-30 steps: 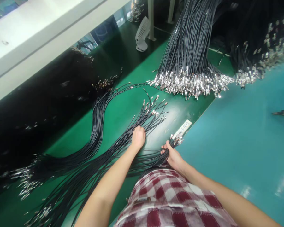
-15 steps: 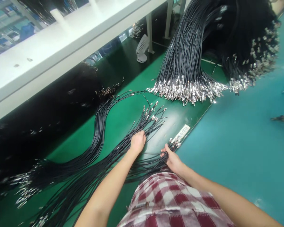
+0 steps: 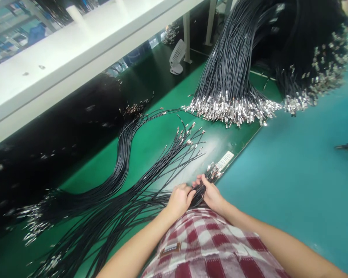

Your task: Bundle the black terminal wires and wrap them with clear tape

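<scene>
Close to my body, at the table's front edge, a bundle of black wires point(image 3: 199, 193) with metal terminals on its ends is held in both hands. My right hand point(image 3: 211, 193) is closed around it just behind the terminals point(image 3: 215, 170). My left hand point(image 3: 180, 199) grips the same bundle a little further left, its thumb towards the right hand. Beyond my left hand, a looser bunch of black wires point(image 3: 159, 166) lies on the green table with its terminal ends fanned out. The wires of both bunches run together towards the lower left.
Another wire bundle point(image 3: 123, 154) curves across the green table point(image 3: 146, 143) further left. A large pile of black wires point(image 3: 229, 58) hangs over a support at the back right. A small white fan point(image 3: 177, 57) stands under the white shelf point(image 3: 84, 50). A white label point(image 3: 225, 160) marks the table edge.
My left hand has left the looser bunch, moved right and towards my body, and taken hold of the bundle beside my right hand. The right hand has stayed on that bundle.
</scene>
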A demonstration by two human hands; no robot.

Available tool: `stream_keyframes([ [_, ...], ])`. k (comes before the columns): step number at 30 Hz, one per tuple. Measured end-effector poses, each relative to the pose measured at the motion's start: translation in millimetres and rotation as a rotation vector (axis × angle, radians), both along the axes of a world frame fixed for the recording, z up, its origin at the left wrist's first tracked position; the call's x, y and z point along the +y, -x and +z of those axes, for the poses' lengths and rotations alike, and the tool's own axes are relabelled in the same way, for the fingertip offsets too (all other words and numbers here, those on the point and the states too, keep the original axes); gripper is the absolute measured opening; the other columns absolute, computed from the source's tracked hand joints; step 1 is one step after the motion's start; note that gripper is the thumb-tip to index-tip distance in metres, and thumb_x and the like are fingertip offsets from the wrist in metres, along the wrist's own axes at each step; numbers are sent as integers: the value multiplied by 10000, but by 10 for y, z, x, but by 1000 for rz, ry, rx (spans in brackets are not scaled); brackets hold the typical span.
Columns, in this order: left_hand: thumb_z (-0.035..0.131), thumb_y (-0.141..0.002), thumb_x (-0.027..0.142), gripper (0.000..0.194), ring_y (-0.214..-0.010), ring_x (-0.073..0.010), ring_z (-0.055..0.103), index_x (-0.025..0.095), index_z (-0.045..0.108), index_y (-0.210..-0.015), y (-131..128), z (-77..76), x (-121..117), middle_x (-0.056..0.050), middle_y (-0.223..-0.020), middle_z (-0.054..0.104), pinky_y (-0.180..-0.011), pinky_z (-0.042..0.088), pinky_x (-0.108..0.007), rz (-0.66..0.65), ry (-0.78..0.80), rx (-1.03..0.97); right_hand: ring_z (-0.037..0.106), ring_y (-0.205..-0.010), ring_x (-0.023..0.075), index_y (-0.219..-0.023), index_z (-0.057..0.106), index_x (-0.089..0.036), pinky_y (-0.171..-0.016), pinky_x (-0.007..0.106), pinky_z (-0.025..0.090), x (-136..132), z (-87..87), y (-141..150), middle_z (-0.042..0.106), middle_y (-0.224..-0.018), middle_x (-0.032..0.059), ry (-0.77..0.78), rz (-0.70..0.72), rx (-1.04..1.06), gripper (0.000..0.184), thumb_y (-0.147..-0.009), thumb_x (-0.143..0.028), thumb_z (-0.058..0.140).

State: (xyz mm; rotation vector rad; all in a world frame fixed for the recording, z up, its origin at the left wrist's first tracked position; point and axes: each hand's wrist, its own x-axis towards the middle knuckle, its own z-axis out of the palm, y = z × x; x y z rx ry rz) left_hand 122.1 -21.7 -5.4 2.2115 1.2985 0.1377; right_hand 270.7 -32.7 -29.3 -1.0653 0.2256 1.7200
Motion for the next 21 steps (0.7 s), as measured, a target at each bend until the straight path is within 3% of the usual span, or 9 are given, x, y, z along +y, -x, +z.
stream_keyframes([
  [2,480,-967,333,308,-850,-218,608,177,692,-807,-4,4,169,-66,-820,657,-814,491,-363,-15,-13,50,463,-517,110,-645,583,-201,-650,287,498,-3,-49,7,441,-506,-71,35,-27,20,341,-670,-419,844],
  [4,495,-956,262,212,-936,-227,595,173,676,-891,-1,-48,438,-78,-921,667,-866,478,-366,26,-51,94,374,-475,88,-619,552,-192,-604,273,485,7,-84,16,369,-485,-86,67,-35,32,381,-677,-435,841],
  [8,495,-894,110,164,-1029,-252,573,149,617,-996,-42,-285,957,-129,-1060,635,-904,468,-382,29,-82,276,378,-500,91,-639,562,-189,-576,260,482,33,-108,18,371,-501,-78,108,-44,47,369,-690,-430,837],
  [11,479,-866,84,140,-1010,-270,580,140,601,-910,-76,-395,1101,-150,-1029,631,-887,471,-396,-3,-69,353,390,-515,94,-629,568,-187,-584,263,495,34,-127,6,383,-510,-70,121,-57,62,373,-669,-425,852],
  [16,465,-909,151,115,-888,-233,612,162,579,-927,17,-238,883,-95,-894,651,-827,486,-361,68,-47,141,411,-526,95,-787,672,-189,-590,256,498,17,-136,-18,403,-530,-75,87,-59,55,360,-624,-436,877],
  [19,445,-945,197,131,-828,-186,621,185,576,-946,55,-66,546,-58,-880,655,-783,496,-305,101,10,-84,435,-538,86,-993,696,-217,-595,233,483,13,-87,-18,449,-568,-81,-3,-30,50,479,-610,-434,883],
  [21,439,-951,202,150,-821,-174,626,188,587,-934,33,12,287,-52,-884,662,-775,500,-291,129,38,-177,458,-547,83,-1018,695,-228,-564,218,457,9,-51,-11,494,-593,-76,-32,5,22,505,-600,-442,883],
])
